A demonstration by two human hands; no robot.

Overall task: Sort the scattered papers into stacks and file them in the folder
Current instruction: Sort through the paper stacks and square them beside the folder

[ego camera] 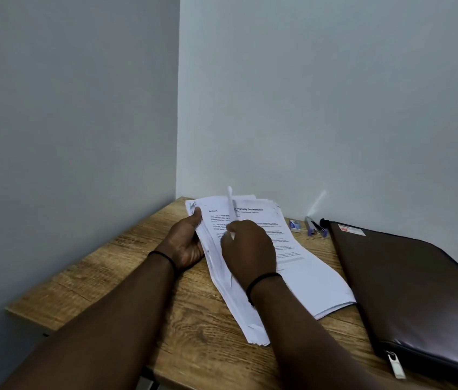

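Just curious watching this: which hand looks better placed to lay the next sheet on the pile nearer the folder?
Probably the right hand: it already pinches a lifted sheet and is nearer the right-side pile; the left hand grips the unsorted bundle.

Two batches of white printed papers are seen near the middle. One stack (301, 266) is laid flat on the wooden tabletop (104, 266), fanned loosely toward 5 o'clock. A second bundle (230, 299) is overlapped on it at 9 o'clock, its left edge raised. The brown zipped folder (419, 288) is parked shut at 3 o'clock.
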